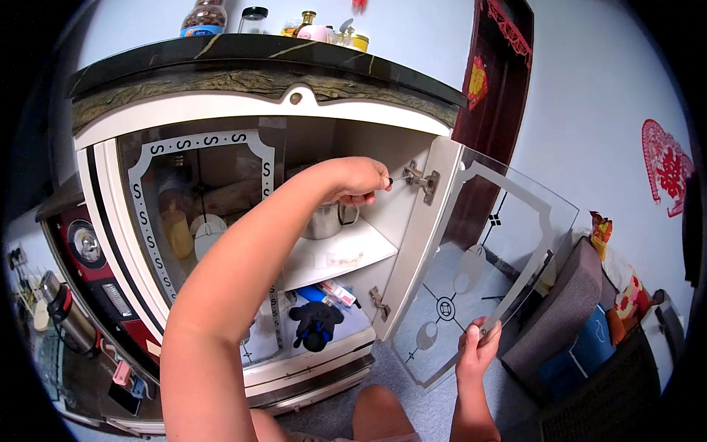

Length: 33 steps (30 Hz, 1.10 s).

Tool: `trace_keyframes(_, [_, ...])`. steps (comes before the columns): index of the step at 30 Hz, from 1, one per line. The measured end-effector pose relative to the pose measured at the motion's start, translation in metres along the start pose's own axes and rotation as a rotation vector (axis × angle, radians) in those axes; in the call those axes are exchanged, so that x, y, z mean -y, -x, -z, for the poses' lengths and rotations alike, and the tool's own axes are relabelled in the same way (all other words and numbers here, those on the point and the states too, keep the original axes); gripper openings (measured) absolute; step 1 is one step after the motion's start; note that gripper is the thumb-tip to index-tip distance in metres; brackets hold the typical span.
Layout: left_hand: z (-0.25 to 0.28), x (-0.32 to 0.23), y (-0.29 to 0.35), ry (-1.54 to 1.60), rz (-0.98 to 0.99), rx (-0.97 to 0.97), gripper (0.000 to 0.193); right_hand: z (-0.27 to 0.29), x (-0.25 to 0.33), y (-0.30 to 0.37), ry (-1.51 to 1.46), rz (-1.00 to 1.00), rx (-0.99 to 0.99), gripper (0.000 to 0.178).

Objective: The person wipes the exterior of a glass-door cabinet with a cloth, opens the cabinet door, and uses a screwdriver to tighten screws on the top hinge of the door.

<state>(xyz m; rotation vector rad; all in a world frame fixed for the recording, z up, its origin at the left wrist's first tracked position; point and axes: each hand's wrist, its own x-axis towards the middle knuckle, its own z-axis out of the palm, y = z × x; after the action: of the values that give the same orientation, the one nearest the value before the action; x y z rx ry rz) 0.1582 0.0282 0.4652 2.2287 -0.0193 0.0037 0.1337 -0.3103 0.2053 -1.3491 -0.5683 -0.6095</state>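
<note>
My left hand (359, 181) reaches across the cabinet's opening, its fingers closed round a small screwdriver (400, 179), the handle mostly hidden. The thin shaft points at the upper metal hinge (427, 184) and appears to meet it. Lower down, my right hand (477, 352) grips the free edge of the glass door (451, 283), which is swung out to the right. A second hinge (380, 303) joins the door's white frame to the cabinet near the bottom. Behind my left hand a metal mug (324, 221) stands on the white shelf (302, 272).
On the lower level lie a black plush-like object (315, 324) and a blue item. The left glass door (206, 136) is closed. Jars (252, 20) line the dark countertop (221, 51). A grey sofa (549, 324) stands right of the open door, a thermos (70, 313) at far left.
</note>
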Motion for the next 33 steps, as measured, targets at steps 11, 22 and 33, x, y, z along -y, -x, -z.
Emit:
trace_keyframes(11, [-0.045,-0.004,0.011,-1.176,-0.310,-0.608,0.027,-0.007,0.004,0.002,0.019,0.008,-0.088,0.017])
trace_keyframes(22, [-0.008,0.006,-0.008,-0.801,-0.221,-0.349,0.026,0.002,-0.017,-0.001,0.049,0.050,-0.028,0.015])
trace_keyframes(33, [0.012,0.018,-0.016,-0.343,-0.136,-0.162,0.033,-0.001,-0.007,-0.002,-0.001,-0.027,-0.039,0.015])
